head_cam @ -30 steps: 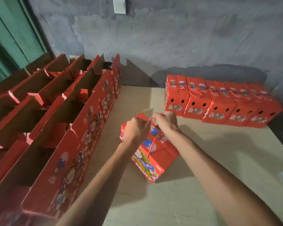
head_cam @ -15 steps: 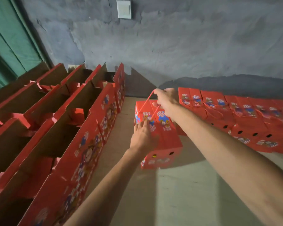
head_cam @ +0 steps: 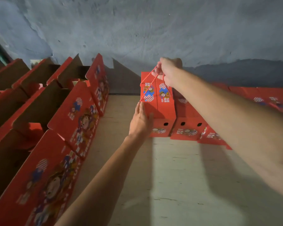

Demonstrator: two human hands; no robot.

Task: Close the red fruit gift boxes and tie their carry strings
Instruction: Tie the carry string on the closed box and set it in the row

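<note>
A: Item 1, closed red gift box (head_cam: 158,101). Loc?

B: Stood on the tabletop (head_cam: 178,176), far end, near the grey wall (head_cam: 137,30). Lid flaps shut, printed top facing cam, vent hole in the near end. It sat at the left end of the row of closed boxes (head_cam: 189,128), touching or just beside the next one; couldn't tell which.

A: Item 2, carry string (head_cam: 149,83)?

B: Red twisted cord, drawn up off the box top to a peak, its strands running down to the box's left edge and top face.

A: R hand (head_cam: 168,70)?

B: Fingers curled round the string at the peak, above the box's far end. Clenched on it.

A: L hand (head_cam: 140,121)?

B: Fingers straight, lying flat against the box's near-left corner, thumb on the top. Not gripping, only pressing.

A: Other stock?

B: Open unclosed boxes (head_cam: 55,111), left side of the tabletop, several rows deep, flaps upright, brown card inside, cartoon print outside. Well apart from item 1. More closed boxes ran off right behind the R forearm, blurred. Green edge at the far left, unclear what.
</note>
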